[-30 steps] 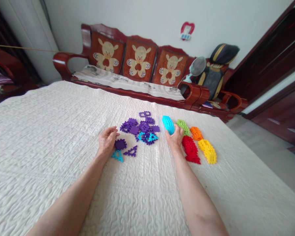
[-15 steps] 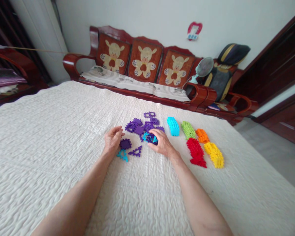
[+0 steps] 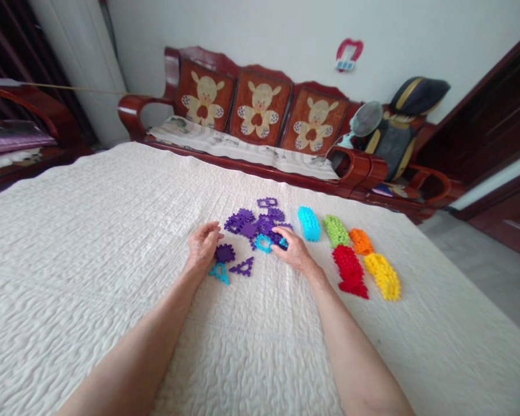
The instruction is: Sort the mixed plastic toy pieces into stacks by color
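Observation:
My right hand (image 3: 295, 252) is curled around a few purple and blue toothed plastic building tiles (image 3: 282, 242), mostly covered by its fingers. Just left of its fingertips lies a blue square tile with a hole (image 3: 263, 243). A pile of purple tiles (image 3: 248, 229) spreads behind it. My left hand (image 3: 203, 245) has its fingers curled in toward the thumb; whatever they may hold is hidden. Beside that hand lie a solid purple square tile (image 3: 225, 253), a blue triangle tile (image 3: 220, 273) and a purple triangle tile (image 3: 243, 267).
To the right stand grouped tiles: a blue stack (image 3: 308, 223), a green one (image 3: 336, 230), an orange one (image 3: 361, 241), a red one (image 3: 349, 268) and a yellow one (image 3: 382, 277). A white quilted cover (image 3: 112, 248) lies beneath everything. Beyond is a wooden sofa (image 3: 242, 167).
My right hand has shifted slightly right, uncovering the blue square tile, which lies by the pile. My left hand keeps its place and pose. The whole view has swung a little.

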`<state>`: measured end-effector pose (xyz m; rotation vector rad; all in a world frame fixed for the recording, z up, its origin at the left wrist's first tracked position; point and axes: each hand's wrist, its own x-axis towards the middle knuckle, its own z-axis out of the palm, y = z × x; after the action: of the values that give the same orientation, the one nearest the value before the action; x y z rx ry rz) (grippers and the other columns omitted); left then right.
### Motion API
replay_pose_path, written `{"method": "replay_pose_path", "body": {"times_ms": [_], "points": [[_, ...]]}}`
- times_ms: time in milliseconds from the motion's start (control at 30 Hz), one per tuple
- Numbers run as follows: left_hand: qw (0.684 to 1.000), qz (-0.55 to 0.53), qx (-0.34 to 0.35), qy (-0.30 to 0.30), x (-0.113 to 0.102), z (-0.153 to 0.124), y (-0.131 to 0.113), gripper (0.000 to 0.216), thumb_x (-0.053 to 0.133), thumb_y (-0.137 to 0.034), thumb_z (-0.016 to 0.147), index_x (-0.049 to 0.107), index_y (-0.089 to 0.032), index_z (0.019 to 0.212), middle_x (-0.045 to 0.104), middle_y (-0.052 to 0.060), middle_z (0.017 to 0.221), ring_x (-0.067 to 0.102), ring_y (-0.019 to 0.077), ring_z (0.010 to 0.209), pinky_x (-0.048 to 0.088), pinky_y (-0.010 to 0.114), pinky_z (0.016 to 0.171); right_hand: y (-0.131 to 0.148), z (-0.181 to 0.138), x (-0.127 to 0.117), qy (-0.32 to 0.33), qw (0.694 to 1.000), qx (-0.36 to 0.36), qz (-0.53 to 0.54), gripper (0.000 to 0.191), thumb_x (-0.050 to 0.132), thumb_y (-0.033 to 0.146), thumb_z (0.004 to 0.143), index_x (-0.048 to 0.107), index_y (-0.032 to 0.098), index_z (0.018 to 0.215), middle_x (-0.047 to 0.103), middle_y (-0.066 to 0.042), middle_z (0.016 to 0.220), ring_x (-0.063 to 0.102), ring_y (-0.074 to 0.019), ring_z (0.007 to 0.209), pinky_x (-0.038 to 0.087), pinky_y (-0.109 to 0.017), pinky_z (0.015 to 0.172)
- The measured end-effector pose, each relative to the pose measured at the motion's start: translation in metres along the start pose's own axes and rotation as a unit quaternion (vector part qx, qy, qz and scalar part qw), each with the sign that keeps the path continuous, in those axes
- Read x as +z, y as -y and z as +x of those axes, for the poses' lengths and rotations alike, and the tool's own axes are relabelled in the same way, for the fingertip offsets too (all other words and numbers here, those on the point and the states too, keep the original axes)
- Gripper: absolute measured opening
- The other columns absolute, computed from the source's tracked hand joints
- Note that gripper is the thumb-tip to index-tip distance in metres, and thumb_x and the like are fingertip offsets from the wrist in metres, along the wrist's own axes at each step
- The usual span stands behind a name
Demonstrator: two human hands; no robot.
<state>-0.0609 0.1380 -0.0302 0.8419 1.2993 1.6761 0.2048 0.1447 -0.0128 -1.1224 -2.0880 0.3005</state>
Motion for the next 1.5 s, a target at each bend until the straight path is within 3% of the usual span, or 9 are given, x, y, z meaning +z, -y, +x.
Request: {"method": "replay_pose_path", "body": {"times_ms": [167,433,667,800,867,1000,1267,1367,1500], "points": [[1.000,-0.004,-0.005,0.000,0.000,0.000,-0.001,0.036,0.066,-0.036,0.060,0.068,-0.016,0.090,0.066,0.002,0.075,0.064,0.0137,0.061,0.044,0.023,0.055,0.008,0.003,-0.001,-0.003,0.999,-0.029,-0.046,0.049,0.048,0.003,0.076,0.058,0.018,0.121,0.062,-0.012,0.121,0.058,-0.0223,0.116,0.047,-0.039,0.102],[1.000,0.002,-0.006,0.000,0.000,0.002,0.000,0.036,0.066,-0.036,0.060,0.068,-0.016,0.089,0.067,0.002,0.075,0.064,0.0143,0.061,0.045,0.025,0.057,0.027,0.010,-0.012,0.006,0.996,-0.033,-0.085,0.050,0.047,0.000,0.074,0.059,0.018,0.118,0.064,-0.010,0.114,0.061,-0.0229,0.110,0.049,-0.039,0.098],[1.000,0.003,-0.006,0.002,-0.001,0.001,0.000,0.036,0.067,-0.037,0.060,0.069,-0.016,0.090,0.067,0.002,0.076,0.065,0.0148,0.062,0.045,0.025,0.057,0.072,0.008,-0.005,0.121,0.990,-0.036,-0.058,0.055,0.047,-0.003,0.071,0.059,0.020,0.119,0.063,-0.009,0.116,0.059,-0.0206,0.111,0.047,-0.037,0.098],[1.000,0.010,-0.003,0.003,-0.001,0.001,0.001,0.036,0.067,-0.037,0.062,0.069,-0.016,0.091,0.068,0.003,0.077,0.066,0.0157,0.064,0.046,0.025,0.058,0.078,0.008,-0.005,0.169,0.985,-0.026,-0.003,0.051,0.066,0.017,0.076,0.056,0.019,0.125,0.062,-0.010,0.122,0.060,-0.0216,0.112,0.047,-0.037,0.098],[1.000,0.014,0.000,0.005,-0.002,0.002,0.002,0.037,0.066,-0.038,0.062,0.069,-0.016,0.092,0.068,0.003,0.077,0.066,0.0158,0.064,0.046,0.025,0.058,0.072,0.010,-0.007,0.140,0.990,-0.001,0.010,0.045,0.067,0.024,0.079,0.058,0.020,0.122,0.064,-0.008,0.118,0.062,-0.0204,0.106,0.049,-0.036,0.094],[1.000,0.016,0.004,0.004,-0.002,0.001,0.003,0.037,0.065,-0.038,0.064,0.069,-0.016,0.093,0.068,0.004,0.078,0.066,0.0158,0.065,0.045,0.025,0.057,0.049,0.012,-0.002,0.042,0.996,0.058,-0.057,0.023,0.059,0.020,0.084,0.065,0.020,0.106,0.069,-0.007,0.104,0.065,-0.0200,0.097,0.049,-0.036,0.091],[1.000,0.022,0.009,0.018,-0.003,0.001,0.005,0.037,0.065,-0.038,0.065,0.069,-0.017,0.095,0.067,0.003,0.078,0.066,0.0158,0.067,0.045,0.024,0.057,0.035,0.005,0.023,0.067,0.987,0.085,-0.119,0.032,0.063,0.028,0.082,0.063,0.018,0.112,0.067,-0.012,0.113,0.061,-0.0253,0.107,0.045,-0.042,0.098],[1.000,0.025,0.006,0.013,-0.003,0.001,0.005,0.038,0.066,-0.040,0.065,0.069,-0.017,0.095,0.068,0.003,0.079,0.066,0.0158,0.066,0.045,0.025,0.058,0.034,0.006,0.024,0.035,0.991,0.093,-0.091,0.035,0.061,0.020,0.079,0.063,0.018,0.114,0.067,-0.010,0.109,0.062,-0.0231,0.102,0.047,-0.039,0.094],[1.000,0.027,0.009,0.012,-0.003,0.001,0.004,0.038,0.066,-0.041,0.065,0.069,-0.016,0.094,0.068,0.003,0.079,0.066,0.0157,0.066,0.046,0.025,0.058,0.030,0.011,0.018,-0.017,0.995,0.092,-0.020,0.024,0.058,0.019,0.077,0.067,0.021,0.099,0.067,-0.003,0.090,0.063,-0.0179,0.084,0.050,-0.033,0.083]]}}
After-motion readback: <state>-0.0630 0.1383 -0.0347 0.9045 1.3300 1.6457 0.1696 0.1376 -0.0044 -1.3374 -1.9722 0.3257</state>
